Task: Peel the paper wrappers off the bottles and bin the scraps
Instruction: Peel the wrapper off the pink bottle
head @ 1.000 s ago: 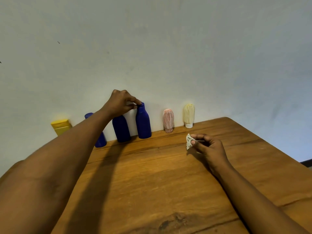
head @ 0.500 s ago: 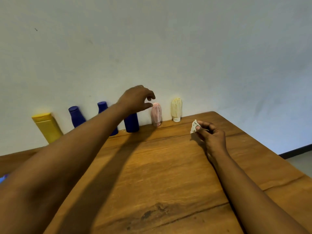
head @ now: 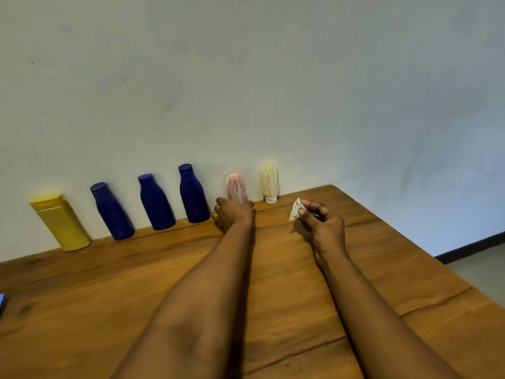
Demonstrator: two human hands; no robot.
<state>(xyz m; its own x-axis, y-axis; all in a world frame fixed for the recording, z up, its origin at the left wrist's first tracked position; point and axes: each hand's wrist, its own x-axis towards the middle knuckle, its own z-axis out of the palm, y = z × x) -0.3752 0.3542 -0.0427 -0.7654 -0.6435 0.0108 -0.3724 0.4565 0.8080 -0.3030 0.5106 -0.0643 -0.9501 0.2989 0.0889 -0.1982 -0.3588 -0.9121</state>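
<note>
3 blue btls [head: 112, 212] [head: 155, 202] [head: 192, 194], 1 yellow btl [head: 61, 222], 2 wrapped btls [head: 236, 187] [head: 269, 180] — pink, cream — 1 paper scrap [head: 295, 209].

Soft, rather dim indoor light spreads evenly over the pale wall [head: 273, 77], which cools to blue toward the lower right. The wooden counter [head: 109, 310] glows warm orange with a mild sheen. A dark band (soft-edged, not crisp) runs along the right side of the left forearm [head: 218, 283], and a small shadow lies just left of the right hand [head: 322, 222], whose white paper scrap [head: 295, 210] is the brightest spot nearby. Wide-angle distortion tips the yellow bottle [head: 61, 222] and blue bottles [head: 155, 203] leftward. Near wood grain and forearms look smeared; the bottles' edges are fuzzy.
</note>
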